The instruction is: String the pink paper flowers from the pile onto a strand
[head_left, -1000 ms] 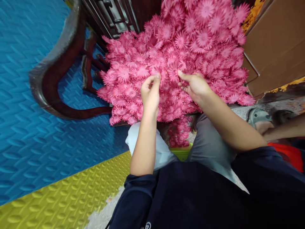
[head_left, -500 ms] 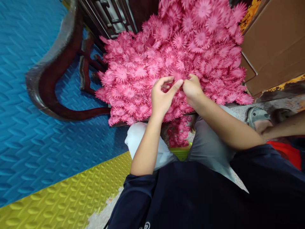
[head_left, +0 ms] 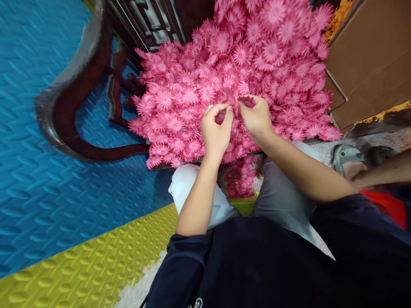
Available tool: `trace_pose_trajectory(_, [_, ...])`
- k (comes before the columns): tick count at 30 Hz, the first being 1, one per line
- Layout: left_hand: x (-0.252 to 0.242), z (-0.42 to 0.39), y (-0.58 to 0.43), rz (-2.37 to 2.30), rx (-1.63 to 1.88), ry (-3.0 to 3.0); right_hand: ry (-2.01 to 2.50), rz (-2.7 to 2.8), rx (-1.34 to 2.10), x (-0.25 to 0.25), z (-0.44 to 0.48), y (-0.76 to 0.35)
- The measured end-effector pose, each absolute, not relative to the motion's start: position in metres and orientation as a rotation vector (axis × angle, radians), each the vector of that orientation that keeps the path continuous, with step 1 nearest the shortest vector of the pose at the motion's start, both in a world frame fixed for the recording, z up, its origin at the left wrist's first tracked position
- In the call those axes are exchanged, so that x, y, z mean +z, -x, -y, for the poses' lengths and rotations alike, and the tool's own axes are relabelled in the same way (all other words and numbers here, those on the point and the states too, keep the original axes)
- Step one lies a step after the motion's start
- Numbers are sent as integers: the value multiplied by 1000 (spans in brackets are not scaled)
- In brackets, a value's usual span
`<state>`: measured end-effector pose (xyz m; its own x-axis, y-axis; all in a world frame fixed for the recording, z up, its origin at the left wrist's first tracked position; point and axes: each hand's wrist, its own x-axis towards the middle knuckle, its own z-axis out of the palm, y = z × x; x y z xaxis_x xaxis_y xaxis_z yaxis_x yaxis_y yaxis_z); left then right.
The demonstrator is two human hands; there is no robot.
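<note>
My left hand [head_left: 215, 128] is closed in a pinch, thumb against fingertips, over the pink flowers. Dark red shows inside the ring of its fingers, but I cannot tell whether that is held. Just to the right, my right hand [head_left: 257, 114] is closed on a dark red artificial flower piece [head_left: 246, 101] with a jagged petal edge. A small gap separates the two hands. Beneath and beyond them spreads a big heap of pink artificial flowers [head_left: 175, 125] with pale centres and narrow petals.
A dark wooden chair arm [head_left: 69, 147] curves at the left above blue matting [head_left: 105, 192]. Cardboard [head_left: 375, 55] stands at the right. Between my knees, a yellow-green container [head_left: 242, 207] sits below more pink flowers. Another person's arm [head_left: 385, 171] and a sandal [head_left: 344, 155] appear at right.
My hands were meeting around a blurred pink flower; now they are slightly apart. The right hand has risen and turned, showing the dark red piece. The left fingers have closed together.
</note>
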<state>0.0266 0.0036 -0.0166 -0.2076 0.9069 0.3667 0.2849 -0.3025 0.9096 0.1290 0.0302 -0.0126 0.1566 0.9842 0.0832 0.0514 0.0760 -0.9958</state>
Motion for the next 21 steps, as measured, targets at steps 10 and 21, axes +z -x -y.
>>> trace_pose_trajectory(10, [-14,-5,-23,-1430,1674,-1373,1299,1024,1134,-16,-36,-136])
trace_pose_trajectory(21, [-3,-19,21,-1855,1929,-1362,1300,943,1289,-25,-49,-155])
